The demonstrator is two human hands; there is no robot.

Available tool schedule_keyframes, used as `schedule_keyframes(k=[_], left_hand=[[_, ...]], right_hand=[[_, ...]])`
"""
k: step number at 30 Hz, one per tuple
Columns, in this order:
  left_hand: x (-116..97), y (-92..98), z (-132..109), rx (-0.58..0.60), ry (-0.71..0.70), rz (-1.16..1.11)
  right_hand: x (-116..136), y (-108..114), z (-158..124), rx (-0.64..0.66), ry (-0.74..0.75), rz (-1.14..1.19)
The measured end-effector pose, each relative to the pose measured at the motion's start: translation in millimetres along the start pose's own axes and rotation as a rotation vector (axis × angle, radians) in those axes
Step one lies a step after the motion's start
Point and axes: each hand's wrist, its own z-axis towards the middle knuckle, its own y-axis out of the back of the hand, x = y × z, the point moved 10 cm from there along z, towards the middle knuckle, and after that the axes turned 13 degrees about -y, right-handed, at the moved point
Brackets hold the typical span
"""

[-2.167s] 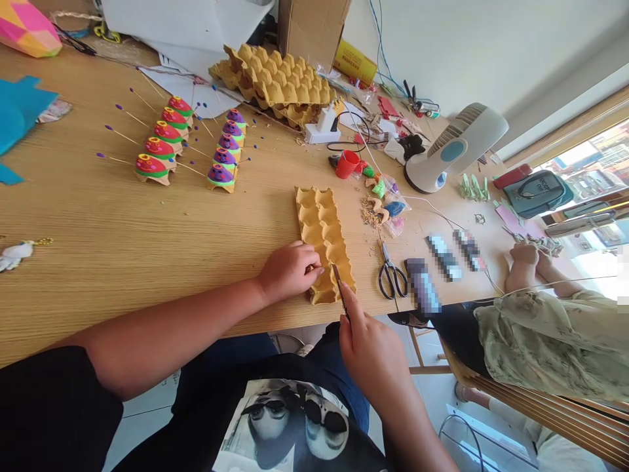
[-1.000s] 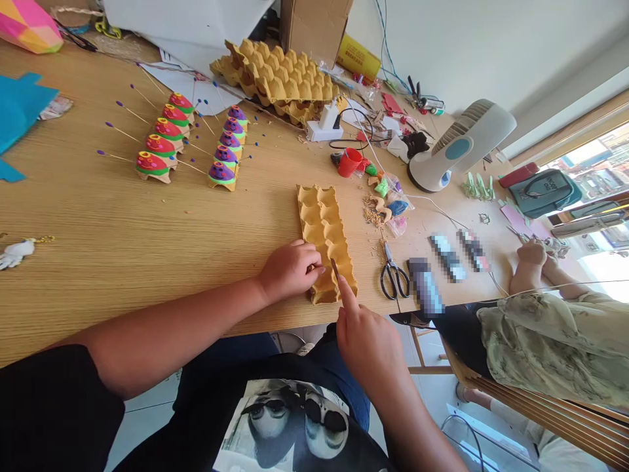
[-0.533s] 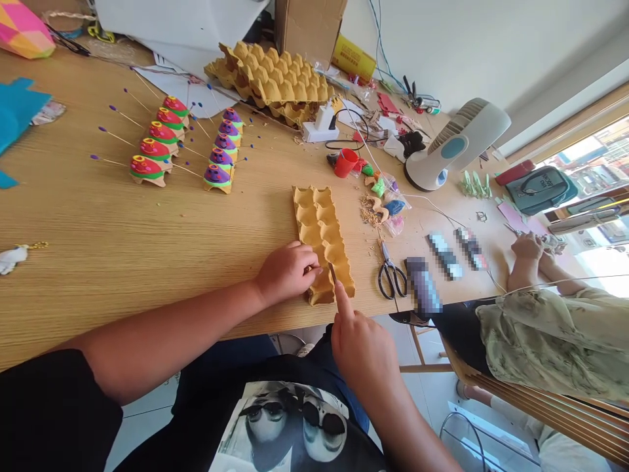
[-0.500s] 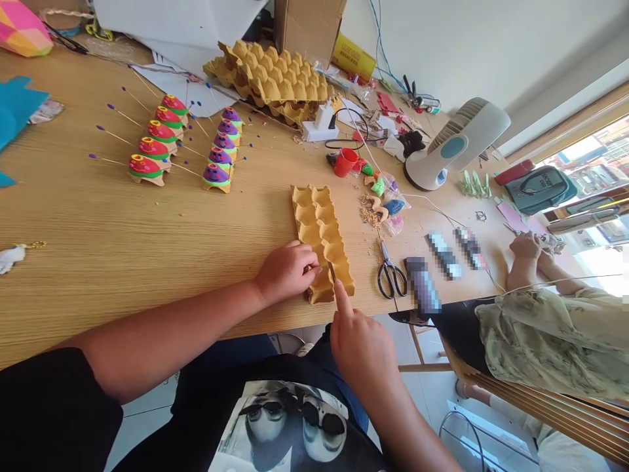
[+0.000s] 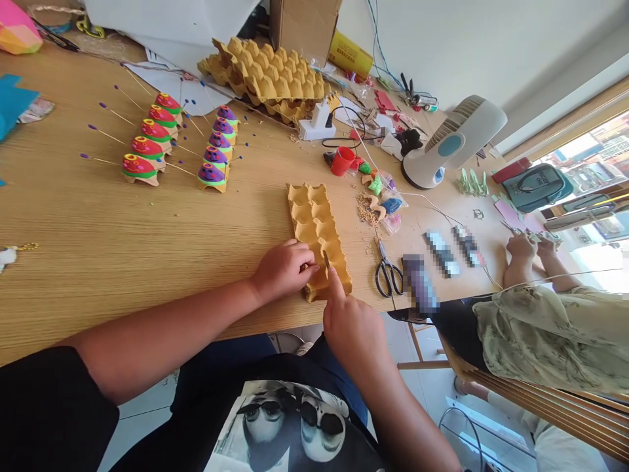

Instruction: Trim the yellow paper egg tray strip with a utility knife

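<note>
A yellow egg carton [image 5: 314,216], two rows of cups wide, lies on the table in front of me. My left hand [image 5: 285,270] is closed on its left edge near the front end. In my right hand [image 5: 354,328] is a small knife [image 5: 327,259], its handle hidden in my palm. The index finger stretches along the knife, and the narrow dark blade rests on the ridge between the two rows of cups. Scissors [image 5: 388,272] with black handles lie just right of the carton.
Painted carton caterpillars [image 5: 147,147] with cotton-swab legs stand at left. Egg trays [image 5: 270,75] are stacked behind, near a power strip [image 5: 317,128]. A red cup [image 5: 343,160], clay bags [image 5: 392,205] and a fan [image 5: 452,141] are right. Another person's hands [image 5: 523,246] work at far right.
My right hand with the knife has moved slightly forward and left along the carton's middle ridge. My left hand keeps its hold. The whole view has shifted slightly.
</note>
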Motion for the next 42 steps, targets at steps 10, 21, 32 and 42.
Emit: schedule_keyframes(k=[10,21,32,42], left_hand=[[-1.0,-0.4,0.1,-0.001,-0.016,-0.001],[-0.9,-0.5,0.0,-0.008,-0.031,-0.009],[-2.7,-0.5,-1.0,-0.010,-0.025,-0.006],[-4.6,-0.4,-1.9,-0.018,-0.035,-0.008]], right_hand=[[1.1,1.5,-3.7,0.004,0.020,0.006],[-0.6,0.4,-6.1,0.006,0.014,-0.026],[-3.0,1.5,-8.9,0.036,0.016,0.000],[-3.8,10.6,-6.1,0.044,0.030,-0.012]])
